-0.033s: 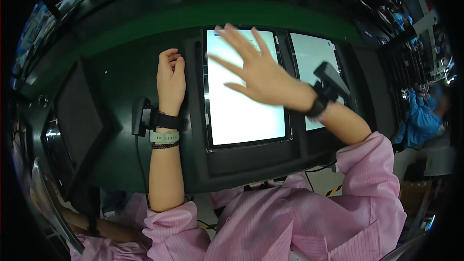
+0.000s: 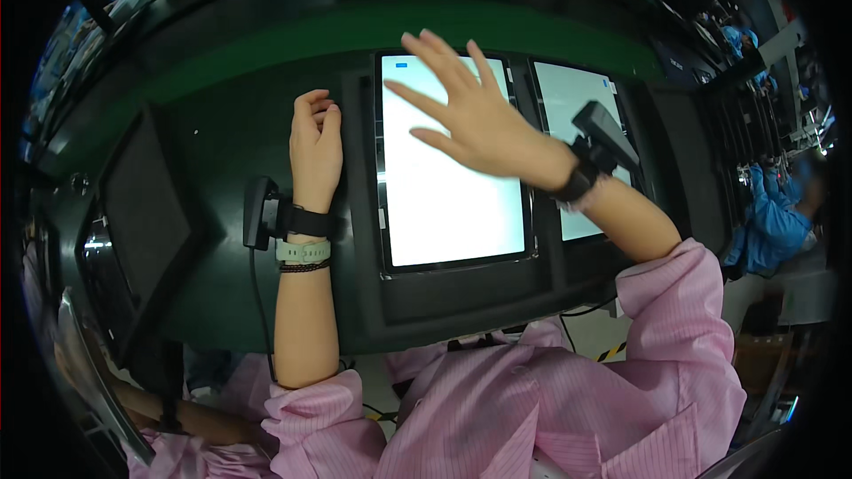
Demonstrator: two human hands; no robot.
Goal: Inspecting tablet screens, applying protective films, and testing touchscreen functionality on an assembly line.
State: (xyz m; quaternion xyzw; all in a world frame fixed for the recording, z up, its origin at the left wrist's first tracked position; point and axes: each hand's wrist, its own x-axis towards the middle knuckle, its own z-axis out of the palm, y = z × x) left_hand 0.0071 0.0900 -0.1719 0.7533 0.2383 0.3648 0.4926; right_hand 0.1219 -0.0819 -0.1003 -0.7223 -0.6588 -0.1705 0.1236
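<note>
My right hand is over a lit white tablet-like screen, its fingers spread apart and nothing in it. Whether it touches the glass I cannot tell. The screen has a dark frame and a small blue mark near its upper left corner. To its left, my left hand rests on the dark green table with its fingers loosely curled in and nothing showing in them. Each wrist wears a black strap with a small black device; the left one also has a pale green watch band.
A second lit screen lies to the right, partly behind my right wrist. Both screens sit in a black tray. Another black tray stands on the left, and a cable runs beside my left forearm. Blue-clad people are at far right.
My right hand has shifted slightly up, uncovering the small blue mark on the screen. The left hand has stayed in place.
</note>
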